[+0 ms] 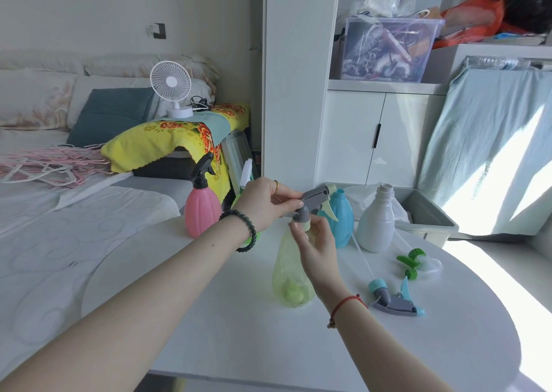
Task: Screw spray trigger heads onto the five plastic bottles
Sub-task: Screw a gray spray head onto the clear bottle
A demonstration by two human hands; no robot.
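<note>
Key relation: the grey trigger head (316, 196) sits directly on top of the yellow-green bottle (288, 275). Its collar is on the neck and the two share one axis. The bottle stands on the white surface (239, 317), upright or close to it, so its long axis runs bottom to top and the thread turns about that line. The nozzle points right, away from the left hand.

Hands: the left hand (263, 203) is above and left of the neck, w/ thumb and fingers pinching the rear of the head's body. The right hand (316, 248) comes in from lower right, fingers curled round the neck just under the collar. Can't tell if they also touch the collar itself. Both hands are on the job. The right is nearer the bottle body, the left nearer the head.

Judgement: this is mid-screw on this bottle. The next move prob needs one hand to hold while the other turns about the vertical axis. How far the collar is threaded can't be read.

Other task items:
- The pink bottle (201, 212), behind and to the left, already has a black head.
- The blue bottle (343, 221) and white bottle (376, 224) stand just beyond the right hand. The white bottle's neck is bare.
- Two loose heads lie to the right on the surface: a green head (410, 260) and a grey-teal head (394, 300).
</note>
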